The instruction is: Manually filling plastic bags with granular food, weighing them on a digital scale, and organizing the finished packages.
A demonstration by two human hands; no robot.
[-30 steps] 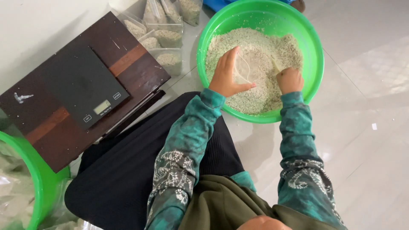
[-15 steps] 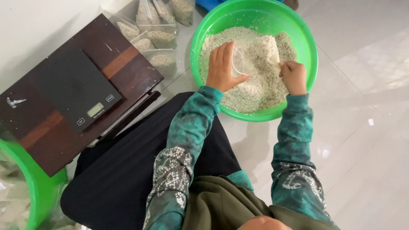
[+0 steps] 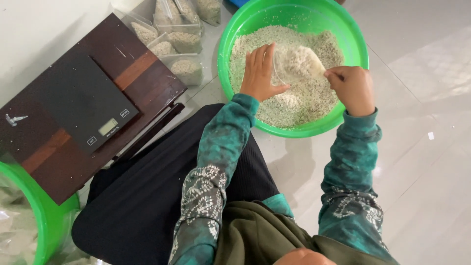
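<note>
Since a moment ago, my right hand point(image 3: 354, 87) has lifted off the grain and drawn back toward the near rim of the round green plastic basin point(image 3: 356, 41), bringing a heaped pale scoop point(image 3: 298, 62) up with it. That hand is closed in a fist around the scoop's handle. My left hand point(image 3: 260, 73) rests on the pale crushed grain point(image 3: 314, 95) inside the basin, fingers pressed together and thumb spread, holding open the mouth of a clear plastic bag point(image 3: 280, 68) just beside the scoop. Left of the basin, a flat black digital kitchen scale point(image 3: 81, 100) lies on a dark brown wooden board point(image 3: 142, 59). Beyond the board, just left of the basin's far rim, several clear filled bags of grain point(image 3: 185, 41) stand on the pale tiled floor point(image 3: 422, 147).
</note>
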